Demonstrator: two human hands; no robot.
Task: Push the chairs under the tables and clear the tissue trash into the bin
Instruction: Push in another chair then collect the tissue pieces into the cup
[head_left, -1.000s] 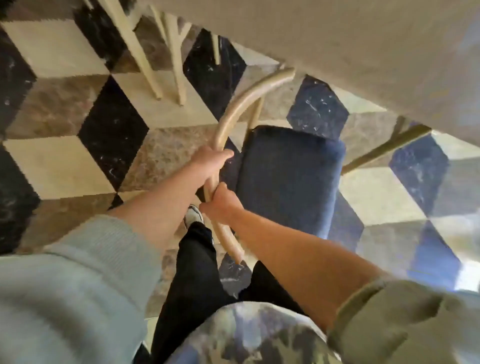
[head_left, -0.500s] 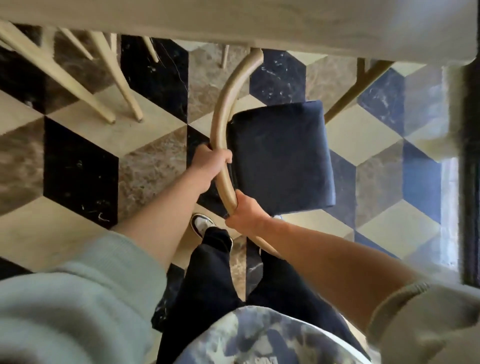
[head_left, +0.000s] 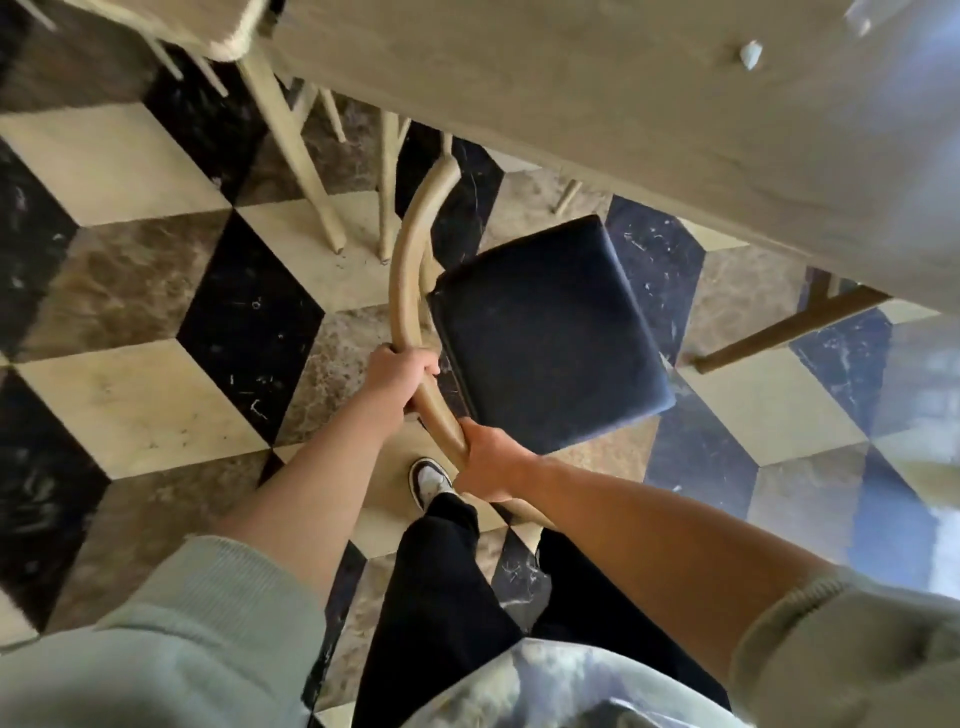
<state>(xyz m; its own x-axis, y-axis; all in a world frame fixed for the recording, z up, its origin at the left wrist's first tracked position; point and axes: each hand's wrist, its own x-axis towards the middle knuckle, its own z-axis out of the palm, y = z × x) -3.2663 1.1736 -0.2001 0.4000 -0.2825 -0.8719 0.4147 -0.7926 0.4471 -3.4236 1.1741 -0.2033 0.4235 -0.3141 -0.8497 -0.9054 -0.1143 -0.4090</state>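
A chair with a dark blue seat cushion and a curved pale wooden back rail stands in front of me, beside the edge of a light wooden table. My left hand grips the rail about midway along its curve. My right hand grips the same rail lower down, nearer my body. The seat lies outside the table edge, with the rail's far tip just at it. A small whitish scrap lies on the tabletop; it is too blurred to tell whether it is tissue.
The legs of another pale chair stand to the upper left, under the table's corner. A slanted wooden leg shows at the right. The floor is patterned in black, cream and brown tiles. My shoe is just below the rail.
The view has swung, so the table edge now slants across the upper right. Both hands keep their grip on the rail, and the chair has turned slightly against the table.
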